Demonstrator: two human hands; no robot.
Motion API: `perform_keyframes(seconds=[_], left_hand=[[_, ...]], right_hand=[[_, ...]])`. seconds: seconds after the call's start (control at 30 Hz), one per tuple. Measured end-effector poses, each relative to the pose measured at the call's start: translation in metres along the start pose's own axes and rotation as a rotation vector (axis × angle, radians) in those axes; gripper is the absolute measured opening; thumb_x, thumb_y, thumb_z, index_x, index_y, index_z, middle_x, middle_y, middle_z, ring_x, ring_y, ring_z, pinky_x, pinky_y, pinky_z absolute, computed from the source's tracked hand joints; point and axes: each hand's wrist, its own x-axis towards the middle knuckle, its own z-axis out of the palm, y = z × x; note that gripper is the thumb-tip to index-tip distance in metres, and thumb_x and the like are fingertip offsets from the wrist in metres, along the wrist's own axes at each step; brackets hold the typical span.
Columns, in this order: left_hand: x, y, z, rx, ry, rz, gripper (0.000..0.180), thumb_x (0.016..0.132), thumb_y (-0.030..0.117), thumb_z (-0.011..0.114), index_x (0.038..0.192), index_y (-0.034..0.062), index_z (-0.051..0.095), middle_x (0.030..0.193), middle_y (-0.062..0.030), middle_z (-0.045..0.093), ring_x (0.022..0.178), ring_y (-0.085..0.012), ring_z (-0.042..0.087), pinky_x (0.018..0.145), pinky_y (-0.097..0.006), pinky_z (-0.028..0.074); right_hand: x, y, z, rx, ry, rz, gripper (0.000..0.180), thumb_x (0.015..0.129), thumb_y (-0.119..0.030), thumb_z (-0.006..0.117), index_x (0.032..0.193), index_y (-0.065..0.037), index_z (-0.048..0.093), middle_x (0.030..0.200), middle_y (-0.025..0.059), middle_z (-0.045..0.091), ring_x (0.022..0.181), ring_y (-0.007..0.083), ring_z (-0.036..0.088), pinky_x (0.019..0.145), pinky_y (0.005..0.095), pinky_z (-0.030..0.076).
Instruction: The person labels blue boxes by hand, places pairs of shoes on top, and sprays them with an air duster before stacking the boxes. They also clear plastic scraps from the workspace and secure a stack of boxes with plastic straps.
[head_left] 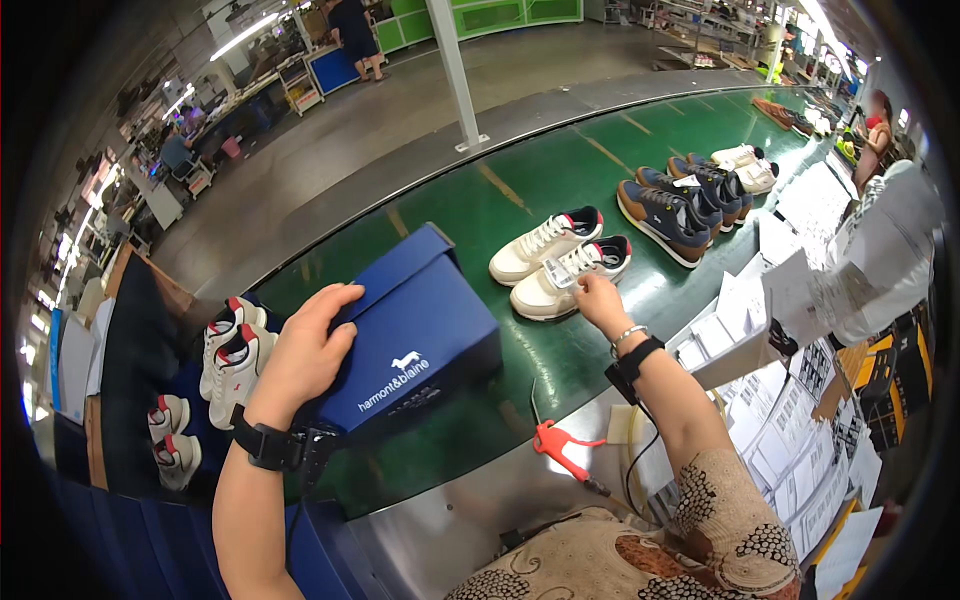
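A dark blue shoebox (430, 310) stands closed on the green belt in front of me, tilted in view. My left hand (318, 345) grips its left side, with thumb and fingers on the lid. Right of the box a pair of cream sneakers with red heel accents sits side by side: the far sneaker (528, 248) and the near sneaker (540, 302). My right hand (600, 300) is closed at the near sneaker's opening, pinching a small white paper tag (557, 274) by its laces. The fingertips partly hide the tag's end.
Navy-and-brown sneakers (665, 222) and more pale shoes (757, 176) line the belt (470, 215) farther right. Other white sneakers (235, 365) sit at left. A red air gun (562, 447) lies near me. Label sheets (770, 440) cover the right side. A metal post (455, 70) stands beyond.
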Motion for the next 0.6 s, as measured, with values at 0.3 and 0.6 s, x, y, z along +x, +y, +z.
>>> perform_keyframes(seconds=[0.3, 0.6], left_hand=[[-0.012, 0.007, 0.041, 0.249, 0.366, 0.044, 0.03, 0.073, 0.017, 0.066, 0.097, 0.0065, 0.054, 0.11, -0.0137, 0.055, 0.099, -0.0284, 0.051, 0.086, -0.039, 0.035], [-0.011, 0.028, 0.074, 0.28, 0.527, 0.208, 0.028, 0.072, 0.014, 0.065, 0.098, 0.0103, 0.058, 0.111, -0.0105, 0.053, 0.105, -0.0292, 0.05, 0.088, -0.043, 0.037]], right_hand=[[0.058, -0.024, 0.052, -0.303, 0.043, -0.109, 0.03, 0.071, -0.015, 0.059, 0.097, -0.003, 0.062, 0.095, 0.0217, 0.06, 0.092, 0.0358, 0.057, 0.082, 0.0434, 0.046], [0.087, 0.01, 0.039, 0.512, 0.039, -0.253, 0.013, 0.088, -0.016, 0.052, 0.091, -0.004, 0.056, 0.079, 0.0029, 0.058, 0.071, 0.0114, 0.052, 0.065, 0.0255, 0.043]])
